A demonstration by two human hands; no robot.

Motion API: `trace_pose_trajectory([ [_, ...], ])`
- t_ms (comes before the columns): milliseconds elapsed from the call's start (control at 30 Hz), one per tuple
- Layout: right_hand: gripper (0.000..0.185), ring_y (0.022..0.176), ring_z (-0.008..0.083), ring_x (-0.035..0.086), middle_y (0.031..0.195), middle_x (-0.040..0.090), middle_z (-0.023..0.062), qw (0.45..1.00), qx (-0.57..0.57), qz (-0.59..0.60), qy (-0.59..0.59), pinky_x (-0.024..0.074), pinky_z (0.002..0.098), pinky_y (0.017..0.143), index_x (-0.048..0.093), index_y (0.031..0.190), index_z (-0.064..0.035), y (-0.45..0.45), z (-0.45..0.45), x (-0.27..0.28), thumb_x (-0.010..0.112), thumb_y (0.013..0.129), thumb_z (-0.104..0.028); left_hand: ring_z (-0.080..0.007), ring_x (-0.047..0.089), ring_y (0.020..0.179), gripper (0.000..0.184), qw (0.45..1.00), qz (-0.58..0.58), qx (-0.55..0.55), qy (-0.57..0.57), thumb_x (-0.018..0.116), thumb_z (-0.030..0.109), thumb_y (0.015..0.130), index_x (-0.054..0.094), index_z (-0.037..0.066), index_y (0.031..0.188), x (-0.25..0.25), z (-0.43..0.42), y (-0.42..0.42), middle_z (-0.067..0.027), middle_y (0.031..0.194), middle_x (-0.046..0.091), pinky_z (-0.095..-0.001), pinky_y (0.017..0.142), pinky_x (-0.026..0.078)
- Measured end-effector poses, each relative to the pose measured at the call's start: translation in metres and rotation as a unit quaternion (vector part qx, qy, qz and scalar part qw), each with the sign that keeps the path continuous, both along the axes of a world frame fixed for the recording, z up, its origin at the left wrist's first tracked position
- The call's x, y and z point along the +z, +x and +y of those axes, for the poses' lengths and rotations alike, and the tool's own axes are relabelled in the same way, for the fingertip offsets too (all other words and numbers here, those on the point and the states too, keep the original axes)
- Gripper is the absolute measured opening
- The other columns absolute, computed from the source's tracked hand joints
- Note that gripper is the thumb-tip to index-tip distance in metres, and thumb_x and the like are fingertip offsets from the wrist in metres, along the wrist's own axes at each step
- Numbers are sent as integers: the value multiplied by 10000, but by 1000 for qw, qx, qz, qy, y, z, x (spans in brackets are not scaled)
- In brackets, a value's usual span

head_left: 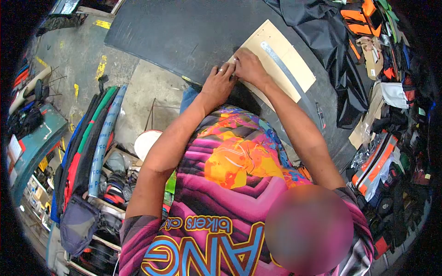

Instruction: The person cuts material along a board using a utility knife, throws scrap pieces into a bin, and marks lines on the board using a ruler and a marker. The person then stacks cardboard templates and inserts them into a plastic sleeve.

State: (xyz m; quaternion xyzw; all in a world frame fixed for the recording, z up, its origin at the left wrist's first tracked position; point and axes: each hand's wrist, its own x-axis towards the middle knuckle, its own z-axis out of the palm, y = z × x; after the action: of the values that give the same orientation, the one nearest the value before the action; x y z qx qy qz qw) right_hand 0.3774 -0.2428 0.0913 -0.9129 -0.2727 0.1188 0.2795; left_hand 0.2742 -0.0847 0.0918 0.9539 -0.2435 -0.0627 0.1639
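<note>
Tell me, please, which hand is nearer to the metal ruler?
Right. The right hand is beside the metal ruler, at the edge of the pale board; the left hand is farther left, beyond the right hand.

The fingers of the left hand (220, 84) and right hand (250, 66) are crowding together, hiding what lies between them, while the right forearm (293, 108) is covering part of the pale panel (282, 79). A round blur (308, 230) is masking part of the patterned shirt (230, 195). The top edge is cutting off the dark table (175, 37) and black sheet (317, 41).
</note>
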Motion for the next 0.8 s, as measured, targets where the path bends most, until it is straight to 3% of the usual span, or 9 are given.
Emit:
trace_pose_trajectory([
  [167,258,1054,460,650,1032,691,270,997,0,30,-71,522,530,932,653,1050,22,-1,5,-4,643,864,-155,-332,420,1403,361,999,5,-15,35,558,214,927,677,82,1241,6,0,2,-184,1489,470,-534,1110,382],
  [300,227,943,477,676,987,700,273,996,10,28,-83,547,555,846,651,1021,20,3,3,-3,632,856,-135,-336,412,1415,361,999,10,-16,36,547,194,925,678,91,1246,4,1,2,-184,1504,462,-550,1129,370],
  [367,211,972,470,673,1003,701,272,988,-11,118,-97,545,544,860,663,1003,26,10,2,0,628,845,-111,-337,423,1408,363,1000,-22,1,-4,544,182,923,677,92,1249,3,0,3,-183,1507,462,-545,1122,381],
  [600,272,1028,458,660,1035,699,265,998,7,39,-53,536,514,897,680,1061,35,1,4,6,640,839,-117,-340,440,1398,370,1000,-8,-4,-5,557,172,902,680,71,1236,8,5,2,-176,1504,470,-538,1108,400],
  [700,301,1038,442,662,1049,698,264,994,-7,77,-83,533,511,911,683,1078,39,2,7,12,653,834,-135,-342,419,1433,405,1000,17,-11,-12,572,175,882,656,75,1265,13,11,5,-187,1516,468,-506,1146,375],
  [800,299,1051,431,660,1051,695,271,994,34,13,-105,529,511,921,685,1062,34,2,6,-2,660,831,-154,-338,401,1452,403,998,48,-42,0,563,157,881,663,67,1261,15,21,4,-183,1543,444,-503,1167,361],
])
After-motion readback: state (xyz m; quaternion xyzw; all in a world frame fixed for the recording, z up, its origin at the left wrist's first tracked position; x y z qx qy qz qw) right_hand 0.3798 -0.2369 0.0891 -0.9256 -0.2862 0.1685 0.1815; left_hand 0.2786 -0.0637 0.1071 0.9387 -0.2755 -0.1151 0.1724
